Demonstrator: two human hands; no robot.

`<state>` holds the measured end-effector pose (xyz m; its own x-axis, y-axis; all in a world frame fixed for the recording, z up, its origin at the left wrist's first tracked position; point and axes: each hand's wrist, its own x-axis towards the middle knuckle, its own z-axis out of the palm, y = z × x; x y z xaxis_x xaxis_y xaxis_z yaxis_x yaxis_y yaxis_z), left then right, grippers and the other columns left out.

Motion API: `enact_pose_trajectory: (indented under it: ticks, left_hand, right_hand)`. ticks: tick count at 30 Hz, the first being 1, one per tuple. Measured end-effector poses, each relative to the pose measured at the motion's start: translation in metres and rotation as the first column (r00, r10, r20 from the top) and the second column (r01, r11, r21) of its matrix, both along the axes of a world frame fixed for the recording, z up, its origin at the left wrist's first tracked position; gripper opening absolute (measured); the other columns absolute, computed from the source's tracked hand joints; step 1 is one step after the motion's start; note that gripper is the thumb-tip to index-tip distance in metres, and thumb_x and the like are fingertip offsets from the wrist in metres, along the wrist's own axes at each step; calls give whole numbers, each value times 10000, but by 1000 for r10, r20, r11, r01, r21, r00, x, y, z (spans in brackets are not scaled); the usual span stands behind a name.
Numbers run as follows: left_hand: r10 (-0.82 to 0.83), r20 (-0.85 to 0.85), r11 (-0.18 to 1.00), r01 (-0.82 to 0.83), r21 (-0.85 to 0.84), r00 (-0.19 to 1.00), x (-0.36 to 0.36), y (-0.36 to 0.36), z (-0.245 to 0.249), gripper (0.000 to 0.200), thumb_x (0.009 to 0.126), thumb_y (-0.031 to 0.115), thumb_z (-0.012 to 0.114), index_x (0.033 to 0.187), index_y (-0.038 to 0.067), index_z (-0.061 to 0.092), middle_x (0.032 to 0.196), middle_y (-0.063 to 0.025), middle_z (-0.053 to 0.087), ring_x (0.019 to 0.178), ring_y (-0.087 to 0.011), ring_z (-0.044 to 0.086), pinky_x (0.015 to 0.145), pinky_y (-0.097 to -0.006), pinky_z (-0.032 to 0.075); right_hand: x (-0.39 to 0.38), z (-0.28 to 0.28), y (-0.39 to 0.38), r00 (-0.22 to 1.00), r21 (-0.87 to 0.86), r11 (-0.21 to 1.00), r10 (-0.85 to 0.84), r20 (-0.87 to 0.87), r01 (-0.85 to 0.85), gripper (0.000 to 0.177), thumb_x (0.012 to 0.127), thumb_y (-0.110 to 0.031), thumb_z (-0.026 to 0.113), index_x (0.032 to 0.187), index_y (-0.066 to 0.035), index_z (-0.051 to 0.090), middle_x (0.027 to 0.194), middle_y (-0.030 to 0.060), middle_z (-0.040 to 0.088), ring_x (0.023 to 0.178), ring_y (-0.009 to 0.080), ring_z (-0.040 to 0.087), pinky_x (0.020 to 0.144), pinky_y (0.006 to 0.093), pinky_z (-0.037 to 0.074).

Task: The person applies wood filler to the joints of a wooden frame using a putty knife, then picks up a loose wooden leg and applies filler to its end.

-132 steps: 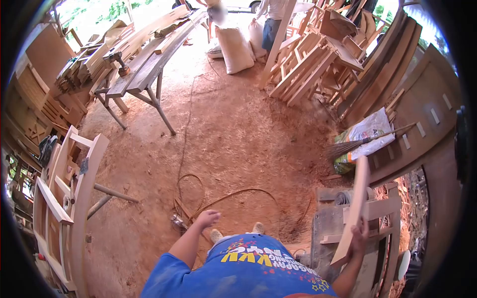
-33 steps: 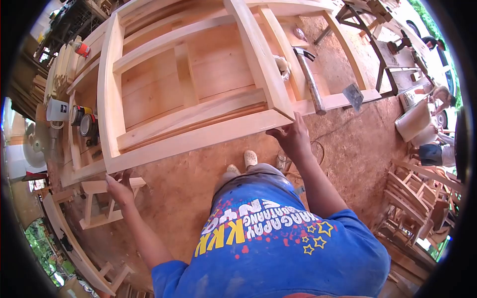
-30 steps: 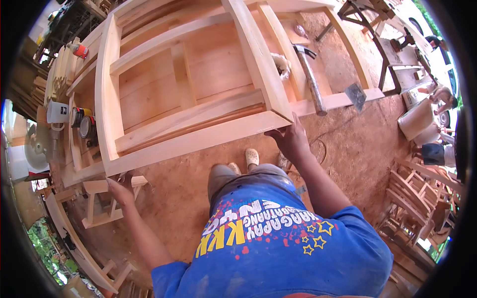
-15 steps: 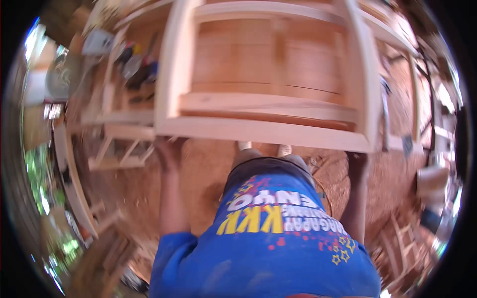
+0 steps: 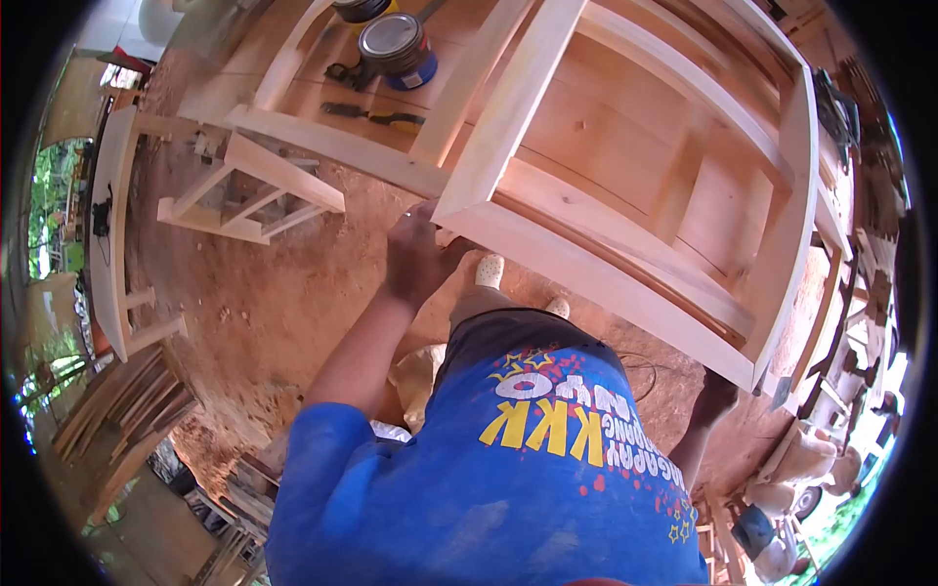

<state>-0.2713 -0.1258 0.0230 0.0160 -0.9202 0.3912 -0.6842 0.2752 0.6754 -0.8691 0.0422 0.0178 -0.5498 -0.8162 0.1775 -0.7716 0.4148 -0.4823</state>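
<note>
The frame (image 5: 601,278) was found directly before the person, its near rail running from left to near right above the shoes (image 5: 490,272). The left hand (image 5: 420,256) was closed on its near left corner, fingers partly hidden by the wood. The right hand (image 5: 716,396) was beneath the near right corner; its grip could not be determined (the rail covered the fingers). The frame lay over a larger panel (image 5: 337,151); contact between the 2 could not be confirmed. On the panel, left of the frame, stood 2 cans (image 5: 396,59), with a yellow-handled tool (image 5: 393,120) lying on their near side. A wooden stand (image 5: 283,174) was on the floor (image 5: 244,313) at left, apart from the left hand.
</note>
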Motion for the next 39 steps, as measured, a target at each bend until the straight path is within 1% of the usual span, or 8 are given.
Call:
enact_pose_trajectory:
  ticks: [5,8,10,12,14,16,20,39]
  left_hand:
    - [-94,167,995,100,-28,982,8,0,2,442,926,476,811,1087,68,761,1046,-161,756,941,-408,727,832,-496,588]
    - [-92,144,989,73,129,985,6,0,19,454,953,508,770,1094,78,812,1014,-148,780,1046,-373,727,921,-482,568]
    - [84,-408,985,-16,169,909,-9,-1,26,622,823,376,946,1293,47,706,1296,-188,695,1195,-342,679,961,-442,577]
    - [1,-252,974,-58,-218,968,-26,-12,35,766,802,463,947,1374,46,655,1422,-193,624,1285,-379,622,1027,-502,533]
    - [-85,280,897,196,-397,956,-37,-16,71,798,815,539,905,1401,64,645,1477,-178,600,1330,-394,587,1080,-535,476]
    - [-141,655,944,300,-137,742,-58,-9,103,742,868,565,845,1417,105,649,1501,-157,598,1367,-397,554,1107,-550,429]
    - [-445,700,815,576,60,558,-130,-25,116,866,758,639,869,1399,94,663,1520,-179,584,1409,-381,530,1144,-532,392]
    - [-653,634,719,604,344,415,-232,-14,122,633,857,512,863,1131,8,594,1567,-300,532,1453,-564,468,1195,-614,418]
  right_hand:
    - [-35,-41,31,727,-232,935,-38,686,267,370,913,65,746,1280,60,697,1151,44,745,1011,141,702,779,309,621]
    - [2,-13,18,973,-140,990,18,230,14,215,919,-50,800,1127,-5,776,1091,122,810,1026,238,773,839,379,604]
    - [23,13,4,953,-84,992,-61,297,89,259,875,-73,854,1120,-8,797,1058,99,823,977,187,772,844,362,605]
    - [57,61,-14,949,-21,986,-150,278,162,292,837,-93,897,1106,-13,816,1022,73,832,930,135,759,853,345,609]
    - [43,54,-9,868,-37,984,-136,477,174,282,831,-79,900,1093,-9,821,1032,62,830,883,99,755,812,318,624]
    - [37,50,-10,700,-117,962,-93,708,246,314,845,-62,890,1139,1,802,990,70,825,864,115,760,794,311,633]
    - [31,16,-10,430,-301,905,154,890,301,309,893,43,832,1195,14,774,1028,118,818,934,161,774,806,300,643]
    - [13,-3,-5,865,-413,911,211,455,-5,589,675,-329,987,1173,-124,748,788,102,733,707,302,736,620,410,560]
